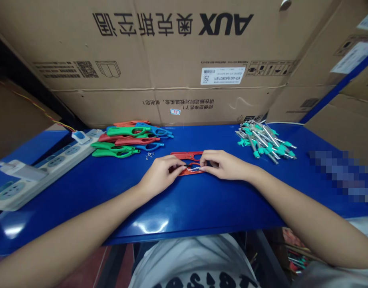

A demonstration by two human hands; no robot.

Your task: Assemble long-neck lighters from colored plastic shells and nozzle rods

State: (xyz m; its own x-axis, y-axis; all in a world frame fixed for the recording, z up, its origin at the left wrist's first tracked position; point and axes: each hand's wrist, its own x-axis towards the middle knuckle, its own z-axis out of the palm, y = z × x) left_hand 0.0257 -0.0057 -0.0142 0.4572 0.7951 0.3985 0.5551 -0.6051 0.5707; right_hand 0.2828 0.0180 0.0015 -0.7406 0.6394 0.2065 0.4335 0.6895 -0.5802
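My left hand (160, 176) is closed in a pinch, thumb and forefinger at the end of a small black part with thin wires (193, 169). Facing it, my right hand (222, 165) is also closed, its fingertips pinching the wires near their other end. Under the fingers lies an orange-red handle shell half (188, 173); a second red shell half (184, 155) rests just behind it on the blue table. Both shells look like lighter casings with a finger loop. My fingers hide part of the wires and the shells' right ends.
Green, red and blue lighter casings (124, 140) are piled at the back left, with tiny metal pieces (149, 155) beside them. Metal tubes with teal ends (263, 142) form a heap at the back right. A power strip (56, 162) runs along the left; cardboard (172, 60) walls the back.
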